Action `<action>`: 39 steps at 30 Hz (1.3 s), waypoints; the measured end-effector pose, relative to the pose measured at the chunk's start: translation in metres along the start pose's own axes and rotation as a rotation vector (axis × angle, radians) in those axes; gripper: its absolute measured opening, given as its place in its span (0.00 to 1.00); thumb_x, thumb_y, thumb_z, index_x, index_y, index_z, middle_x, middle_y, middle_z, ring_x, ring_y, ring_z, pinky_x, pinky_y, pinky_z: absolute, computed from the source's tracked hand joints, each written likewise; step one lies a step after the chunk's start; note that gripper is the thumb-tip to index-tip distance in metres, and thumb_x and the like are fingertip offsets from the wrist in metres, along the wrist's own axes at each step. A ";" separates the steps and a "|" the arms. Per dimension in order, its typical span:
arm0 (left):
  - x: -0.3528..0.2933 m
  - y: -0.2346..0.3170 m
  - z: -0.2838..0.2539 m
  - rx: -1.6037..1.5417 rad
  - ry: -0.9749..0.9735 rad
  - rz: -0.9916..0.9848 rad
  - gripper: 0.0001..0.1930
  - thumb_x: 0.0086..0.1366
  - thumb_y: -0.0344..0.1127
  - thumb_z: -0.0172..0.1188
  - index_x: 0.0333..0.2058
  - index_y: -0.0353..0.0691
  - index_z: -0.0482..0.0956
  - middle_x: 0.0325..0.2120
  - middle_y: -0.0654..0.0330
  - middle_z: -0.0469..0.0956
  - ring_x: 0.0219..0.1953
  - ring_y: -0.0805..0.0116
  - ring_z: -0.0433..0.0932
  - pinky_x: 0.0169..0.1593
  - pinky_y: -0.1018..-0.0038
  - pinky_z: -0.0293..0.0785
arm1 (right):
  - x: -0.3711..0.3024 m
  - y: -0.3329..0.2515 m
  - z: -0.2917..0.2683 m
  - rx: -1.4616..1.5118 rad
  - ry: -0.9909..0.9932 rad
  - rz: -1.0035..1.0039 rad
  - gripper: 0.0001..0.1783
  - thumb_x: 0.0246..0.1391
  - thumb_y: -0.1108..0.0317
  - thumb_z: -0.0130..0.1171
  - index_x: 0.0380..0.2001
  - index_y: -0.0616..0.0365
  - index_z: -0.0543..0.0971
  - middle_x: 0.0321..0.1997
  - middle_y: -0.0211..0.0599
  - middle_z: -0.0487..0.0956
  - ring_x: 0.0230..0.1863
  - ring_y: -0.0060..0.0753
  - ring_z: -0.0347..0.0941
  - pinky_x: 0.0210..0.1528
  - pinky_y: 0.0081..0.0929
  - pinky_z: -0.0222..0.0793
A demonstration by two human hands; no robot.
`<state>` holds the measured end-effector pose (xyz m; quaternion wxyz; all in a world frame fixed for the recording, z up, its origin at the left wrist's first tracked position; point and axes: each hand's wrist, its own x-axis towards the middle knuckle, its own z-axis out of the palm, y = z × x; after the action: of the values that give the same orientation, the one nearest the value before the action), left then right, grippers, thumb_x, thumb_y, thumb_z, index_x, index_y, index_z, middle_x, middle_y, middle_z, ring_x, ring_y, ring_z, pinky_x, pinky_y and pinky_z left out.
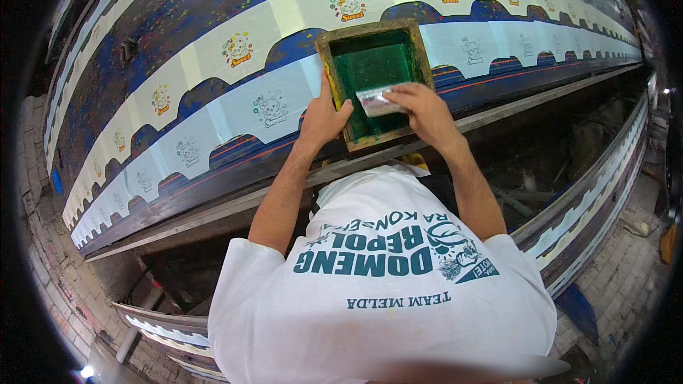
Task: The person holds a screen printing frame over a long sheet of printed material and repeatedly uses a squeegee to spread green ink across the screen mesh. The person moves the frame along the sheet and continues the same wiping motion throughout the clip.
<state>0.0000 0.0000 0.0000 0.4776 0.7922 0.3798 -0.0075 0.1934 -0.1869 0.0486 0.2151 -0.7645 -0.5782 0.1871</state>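
A wooden screen-printing frame (370,29) with green mesh (373,60) lies over a light-blue strip of cut pieces (228,115). My left hand (324,119) grips the frame's left side, thumb over the rim and fingers along the outer edge. Inside the frame, my right hand (427,115) is closed around a short, pale squeegee (378,102), held tilted over the lower part of the mesh. Dark green ink coats the mesh. The print beneath the frame is hidden. Blue pieces on both sides carry outlined cartoon figures, and the figure just left of the frame has green spots.
Behind the blue strip runs a cream strip (284,20) with finished coloured prints. Both lie on a long, paint-speckled dark blue table (213,11). A wooden rail (498,110) borders its near edge. Another table with strips (605,192) stands at right; brick paving (53,263) shows at left.
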 end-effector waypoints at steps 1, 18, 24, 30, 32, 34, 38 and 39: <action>0.000 0.000 -0.001 -0.022 -0.016 -0.005 0.55 0.69 0.45 0.63 0.80 0.31 0.36 0.42 0.29 0.86 0.44 0.31 0.88 0.53 0.49 0.84 | -0.010 -0.007 0.001 -0.007 0.002 0.017 0.30 0.53 0.84 0.59 0.59 0.51 0.85 0.63 0.43 0.82 0.64 0.51 0.78 0.66 0.44 0.77; 0.033 0.059 0.067 -0.002 0.101 0.148 0.54 0.67 0.38 0.66 0.79 0.24 0.38 0.36 0.36 0.88 0.32 0.41 0.89 0.38 0.55 0.86 | -0.036 0.072 -0.072 0.018 0.033 -0.082 0.34 0.48 0.88 0.63 0.60 0.53 0.83 0.61 0.41 0.82 0.66 0.50 0.76 0.66 0.45 0.76; 0.082 0.127 0.145 -0.082 0.040 0.137 0.54 0.67 0.38 0.65 0.79 0.26 0.37 0.32 0.39 0.87 0.25 0.48 0.88 0.34 0.58 0.85 | -0.063 0.162 -0.117 -0.047 0.066 -0.047 0.31 0.48 0.82 0.65 0.59 0.52 0.84 0.58 0.42 0.82 0.63 0.51 0.76 0.68 0.46 0.74; 0.097 0.161 0.185 -0.116 0.027 0.001 0.48 0.69 0.33 0.66 0.80 0.38 0.46 0.49 0.40 0.88 0.43 0.48 0.91 0.48 0.60 0.87 | -0.076 0.208 -0.139 -0.023 -0.011 -0.001 0.31 0.52 0.85 0.64 0.60 0.51 0.84 0.62 0.42 0.82 0.66 0.50 0.75 0.69 0.45 0.75; 0.098 0.161 0.187 -0.115 0.041 -0.036 0.48 0.69 0.32 0.66 0.81 0.39 0.47 0.50 0.42 0.88 0.45 0.51 0.90 0.49 0.61 0.86 | -0.077 0.213 -0.140 -0.030 0.023 -0.063 0.29 0.51 0.81 0.64 0.58 0.53 0.84 0.60 0.44 0.82 0.64 0.52 0.76 0.69 0.46 0.73; 0.100 0.158 0.189 -0.114 0.044 0.045 0.51 0.68 0.34 0.67 0.80 0.33 0.43 0.51 0.40 0.87 0.42 0.48 0.90 0.46 0.61 0.86 | -0.077 0.216 -0.140 -0.030 0.046 -0.098 0.27 0.51 0.79 0.64 0.57 0.55 0.84 0.59 0.46 0.83 0.63 0.53 0.77 0.69 0.47 0.73; 0.103 0.152 0.192 -0.111 0.053 0.090 0.51 0.67 0.35 0.67 0.80 0.32 0.43 0.52 0.39 0.86 0.47 0.45 0.90 0.51 0.59 0.85 | -0.078 0.223 -0.137 -0.035 0.056 -0.133 0.25 0.54 0.76 0.63 0.58 0.56 0.84 0.61 0.48 0.82 0.63 0.53 0.76 0.69 0.48 0.72; 0.103 0.152 0.193 -0.098 0.058 0.068 0.51 0.67 0.34 0.67 0.80 0.33 0.44 0.53 0.39 0.86 0.48 0.44 0.89 0.52 0.58 0.85 | -0.079 0.225 -0.137 -0.045 0.051 -0.137 0.25 0.55 0.75 0.62 0.58 0.56 0.83 0.61 0.49 0.82 0.63 0.53 0.76 0.69 0.48 0.72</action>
<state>0.2337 -0.1244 -0.0297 0.5046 0.7802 0.3662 0.0503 0.4265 -0.3320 0.0435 0.2249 -0.7322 -0.6276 0.1395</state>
